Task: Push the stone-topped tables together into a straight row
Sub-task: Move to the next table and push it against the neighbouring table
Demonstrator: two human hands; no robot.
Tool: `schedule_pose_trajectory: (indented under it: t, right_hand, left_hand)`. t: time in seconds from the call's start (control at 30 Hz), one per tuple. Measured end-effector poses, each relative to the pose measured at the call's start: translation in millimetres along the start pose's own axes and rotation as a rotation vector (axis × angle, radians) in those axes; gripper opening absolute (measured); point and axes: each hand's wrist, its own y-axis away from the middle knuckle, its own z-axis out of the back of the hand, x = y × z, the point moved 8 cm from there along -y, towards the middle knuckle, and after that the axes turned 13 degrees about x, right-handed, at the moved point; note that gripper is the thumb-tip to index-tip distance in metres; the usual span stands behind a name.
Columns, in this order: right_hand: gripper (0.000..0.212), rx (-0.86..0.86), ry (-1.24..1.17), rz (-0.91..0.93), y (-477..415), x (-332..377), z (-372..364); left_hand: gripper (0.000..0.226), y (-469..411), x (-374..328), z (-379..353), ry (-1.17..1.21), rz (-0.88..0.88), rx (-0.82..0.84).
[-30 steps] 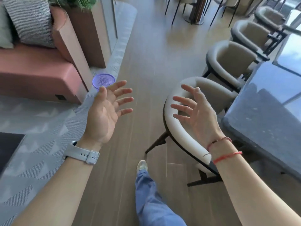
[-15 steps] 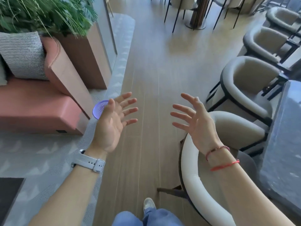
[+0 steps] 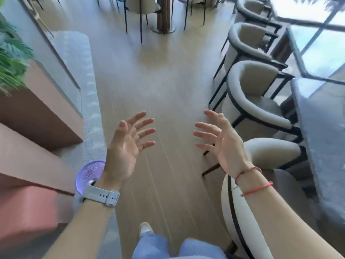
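A grey stone-topped table point(image 3: 323, 131) runs along the right edge, and a second, glossy table point(image 3: 317, 53) lies beyond it with a narrow gap between them. My left hand point(image 3: 127, 144) and my right hand point(image 3: 222, 141) hang in the air over the wooden floor, palms facing each other, fingers spread and holding nothing. Neither hand touches a table. The right hand is roughly a chair's width left of the near table.
Cream tub chairs point(image 3: 255, 101) with dark frames line the tables' left side, the nearest one point(image 3: 240, 212) under my right forearm. A pink sofa and wooden planter point(image 3: 37, 116) stand left on a grey rug. More chairs and a pillar point(image 3: 164, 14) stand ahead.
I have walked forward along the aisle; chairs, sofa and planter have slid toward me. Both hands stay raised and spread, holding nothing.
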Motion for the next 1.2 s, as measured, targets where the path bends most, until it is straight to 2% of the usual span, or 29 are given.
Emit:
schedule_pose_trajectory:
  t: [0.13,0.3,0.47,0.63,0.8,0.87,1.2]
  right_hand:
    - [0.039,-0.124,-0.050,0.001,-43,6,-2]
    - [0.040,-0.282,-0.111,0.025,-88,14,24]
    - [0.039,-0.413,-0.151,0.090,-141,25,78]
    - [0.040,-0.542,-0.221,0.126,-191,35,144]
    - [0.050,-0.707,-0.283,0.161,-207,52,201]
    - [0.049,-0.770,-0.293,0.182,-205,55,219]
    - [0.048,-1.163,-0.331,0.252,-179,63,268]
  left_hand:
    - [0.087,-69,-4,31,-0.008,0.058,0.126]
    - [0.083,-159,6,42,-0.019,0.118,0.275]
    - [0.080,-264,23,20,-0.058,0.154,0.425]
    - [0.079,-366,41,-27,-0.104,0.230,0.586]
    - [0.074,-455,53,-84,-0.133,0.280,0.742]
    - [0.067,-479,61,-106,-0.121,0.289,0.808]
    - [0.063,-557,107,-213,-0.038,0.411,1.164]
